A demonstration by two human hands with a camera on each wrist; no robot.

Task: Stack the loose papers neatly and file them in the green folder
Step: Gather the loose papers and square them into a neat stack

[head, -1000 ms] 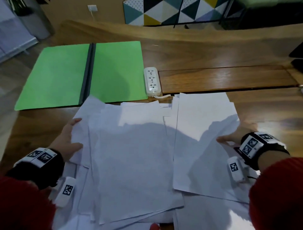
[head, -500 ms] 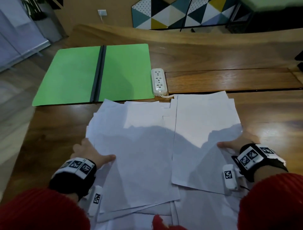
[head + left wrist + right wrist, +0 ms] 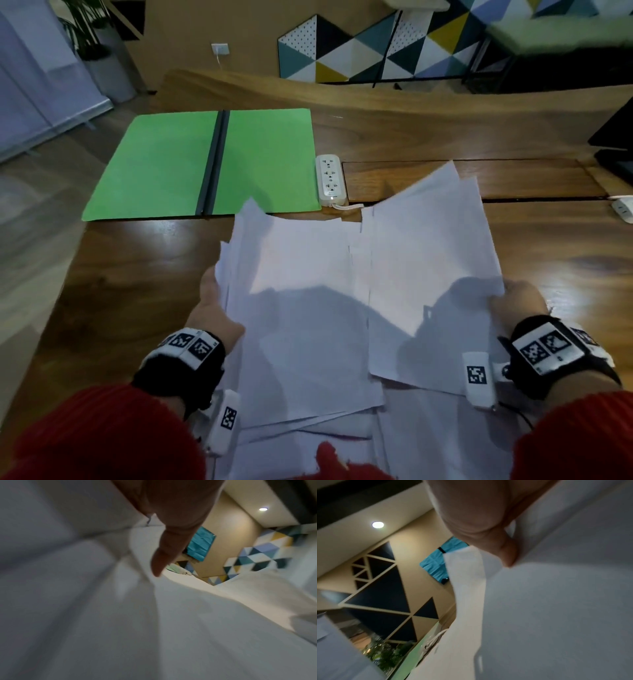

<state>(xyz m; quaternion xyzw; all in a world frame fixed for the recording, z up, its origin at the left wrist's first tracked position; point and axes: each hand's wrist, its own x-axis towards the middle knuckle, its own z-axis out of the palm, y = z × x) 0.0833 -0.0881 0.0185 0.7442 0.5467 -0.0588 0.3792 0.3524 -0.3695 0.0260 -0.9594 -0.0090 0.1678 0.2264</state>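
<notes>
— Progress? Still gathering: left hand [image 3: 212, 308] gripping the left edge of the loose papers [image 3: 308, 325], right hand [image 3: 520, 301] pinching the right edge; sheets fanned, unsquared.
— Green folder [image 3: 164, 164]? Lying open beyond the left hand, holding 0 sheets. Squaring and filing still pending.

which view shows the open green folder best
The head view: the open green folder lies flat and whole on the wooden table, beyond the white papers. The right wrist view catches only a blurred green strip; the left wrist view shows none.
</notes>
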